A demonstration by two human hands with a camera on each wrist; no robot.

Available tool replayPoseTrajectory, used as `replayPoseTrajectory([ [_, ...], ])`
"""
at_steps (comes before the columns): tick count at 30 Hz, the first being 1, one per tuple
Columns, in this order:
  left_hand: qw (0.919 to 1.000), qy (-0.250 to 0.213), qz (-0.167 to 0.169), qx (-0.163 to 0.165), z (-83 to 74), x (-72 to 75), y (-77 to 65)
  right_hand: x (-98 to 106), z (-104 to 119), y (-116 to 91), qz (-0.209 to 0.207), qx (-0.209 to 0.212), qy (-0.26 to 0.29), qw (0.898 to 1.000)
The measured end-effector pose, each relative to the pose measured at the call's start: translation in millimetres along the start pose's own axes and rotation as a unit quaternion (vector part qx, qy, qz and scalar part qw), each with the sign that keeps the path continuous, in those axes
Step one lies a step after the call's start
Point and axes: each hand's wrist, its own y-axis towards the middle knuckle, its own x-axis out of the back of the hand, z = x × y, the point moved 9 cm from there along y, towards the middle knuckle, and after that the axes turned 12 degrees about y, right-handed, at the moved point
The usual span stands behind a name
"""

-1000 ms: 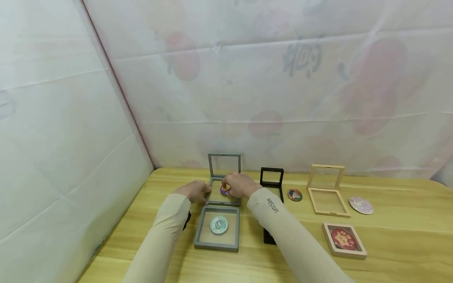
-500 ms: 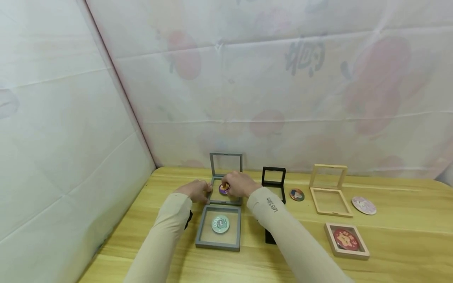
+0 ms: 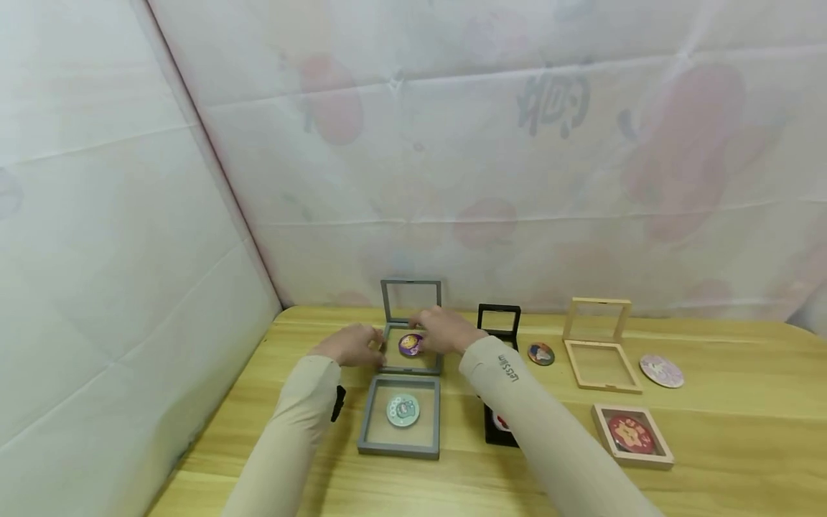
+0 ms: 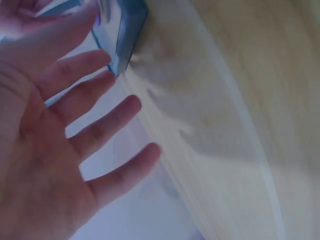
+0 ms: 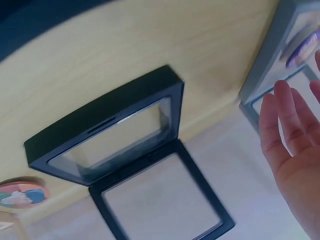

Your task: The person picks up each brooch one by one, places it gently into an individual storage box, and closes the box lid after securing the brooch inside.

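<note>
From where I stand, both hands are at the grey case (image 3: 413,371), whose lid stands up at the back of the table (image 3: 452,488). The purple badge (image 3: 410,345) lies inside its base, face up. The left hand (image 3: 352,346) is at the case's left side, its fingers straight and spread, the thumb nearest the wall. The right hand (image 3: 446,330) reaches over the right side with straight fingers, two of them close together, tips by the badge's right edge; whether they touch it I can't quite tell, as the hand covers that bit.

Just in front sits a second grey case (image 3: 398,452) with a mint badge (image 3: 403,411) in it. To the right stands a black case (image 3: 500,308), lid up, and nearer the person another dark case (image 3: 500,439) is half hidden by the right sleeve (image 3: 549,424). Further along come a small round badge (image 3: 540,353), a tan case (image 3: 610,388) with its lid up, a lilac badge (image 3: 662,371) and a closed pinkish case (image 3: 636,462) holding a red badge (image 3: 631,434).
</note>
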Motion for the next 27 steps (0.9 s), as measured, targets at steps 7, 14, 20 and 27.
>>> replayPoseTrajectory([
  [7, 0.9985, 0.006, -0.042, 0.034, 13.6, 10.7, -2.5, 13.4, -19.4, -5.4, -0.027, -0.023, 0.038, 0.999],
  [14, 0.9976, 0.004, -0.063, 0.029, 13.6, 18.7, 5.5, 24.7, -23.9, -9.1, -0.049, -0.021, 0.083, 0.995],
  [20, 0.9959, -0.012, -0.081, 0.039, 13.5, 25.4, 9.4, 31.5, -25.0, -9.8, -0.065, -0.034, 0.101, 0.992],
  [27, 0.994, -0.035, -0.092, 0.048, 14.2, 31.8, 11.1, 38.5, -28.2, -11.5, -0.095, -0.066, 0.107, 0.987],
])
